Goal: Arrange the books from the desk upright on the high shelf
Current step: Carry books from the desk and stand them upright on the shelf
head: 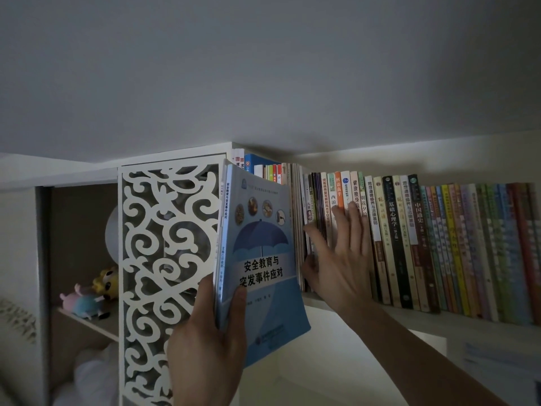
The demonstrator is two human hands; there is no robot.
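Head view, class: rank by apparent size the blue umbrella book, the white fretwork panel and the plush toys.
1. white fretwork panel
2. blue umbrella book, though nearness enlarges it
3. plush toys

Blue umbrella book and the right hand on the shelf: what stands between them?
In the head view, thin pale spines stand upright between the blue umbrella book and the right hand.

One blue umbrella-cover book [263, 259] is held up by one left hand [210, 344]; one right hand [342, 259] lies against one long row of upright books [409, 244], too many to count exactly. One white fretwork panel [167, 259]. Two plush toys [90, 297] on one lower shelf [96, 323].
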